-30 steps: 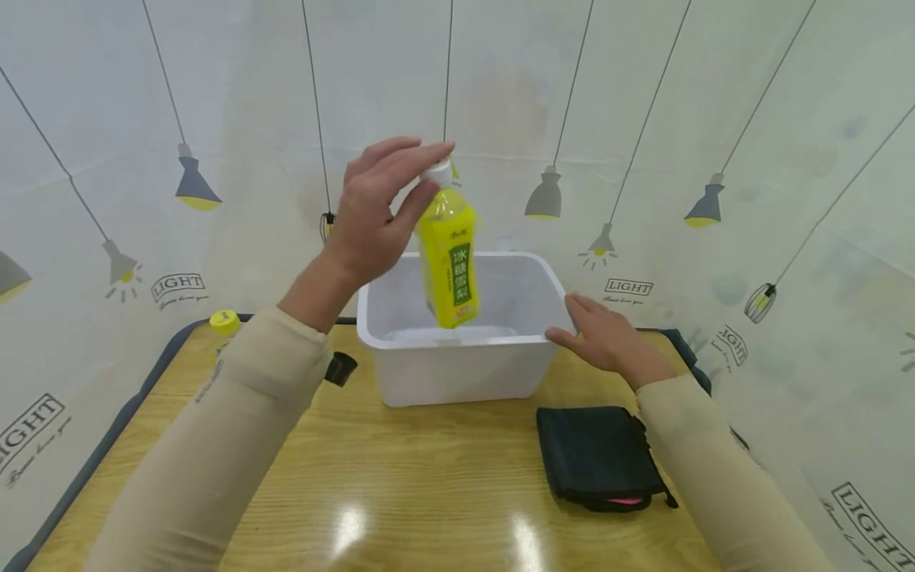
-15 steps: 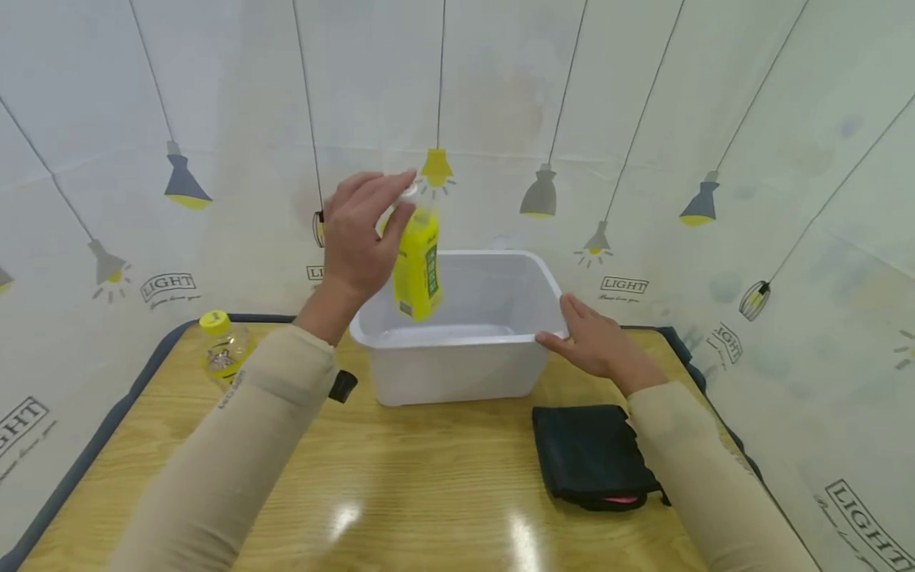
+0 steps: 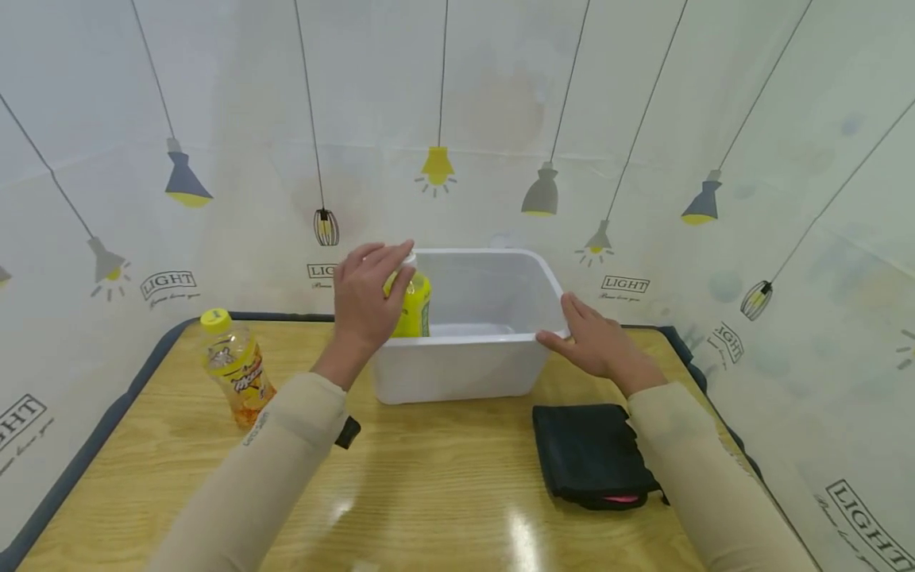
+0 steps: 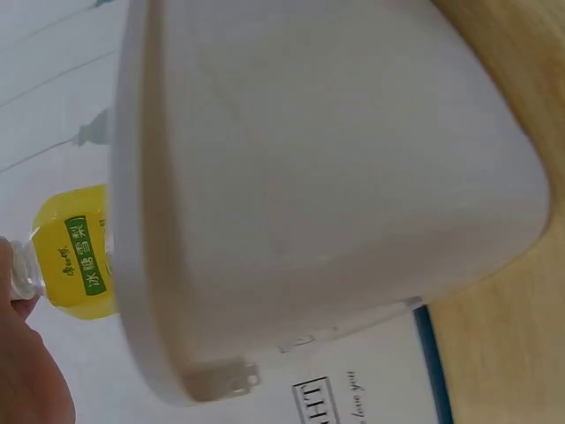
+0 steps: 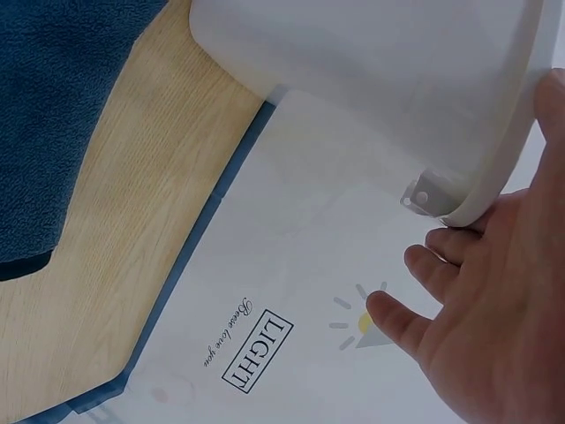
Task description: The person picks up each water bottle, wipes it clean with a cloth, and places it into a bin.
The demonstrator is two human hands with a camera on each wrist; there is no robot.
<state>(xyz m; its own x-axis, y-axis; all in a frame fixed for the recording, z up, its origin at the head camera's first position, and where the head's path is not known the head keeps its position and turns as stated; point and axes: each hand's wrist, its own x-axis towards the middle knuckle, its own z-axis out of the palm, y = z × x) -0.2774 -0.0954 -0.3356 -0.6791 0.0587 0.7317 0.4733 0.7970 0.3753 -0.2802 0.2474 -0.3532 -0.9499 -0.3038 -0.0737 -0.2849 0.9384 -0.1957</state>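
My left hand (image 3: pixel 368 298) holds a yellow drink bottle (image 3: pixel 415 306) by its white cap, fingers over the top and thumb at the neck. Upright, the bottle stands partly below the rim at the left end of a white plastic bin (image 3: pixel 457 369); its lower part is hidden behind the front wall. In the left wrist view the bottle's green label (image 4: pixel 86 256) shows beyond the bin's rim. My right hand (image 3: pixel 596 342) grips the bin's right end, thumb on the rim and some fingers below it. In the right wrist view other fingers (image 5: pixel 397 322) stick out free.
A clear bottle with a yellow cap (image 3: pixel 232 365) stands on the wooden table (image 3: pixel 429 477) at the left, beside my left forearm. A dark pouch (image 3: pixel 593 453) with a bit of pink at its edge lies front right. The lamp-print wall covering (image 3: pixel 486 95) rises behind the bin.
My left hand has brought the yellow bottle left and down, from above the bin to partly inside it. The clear bottle has come out from behind my left sleeve. My right hand stays on the rim.
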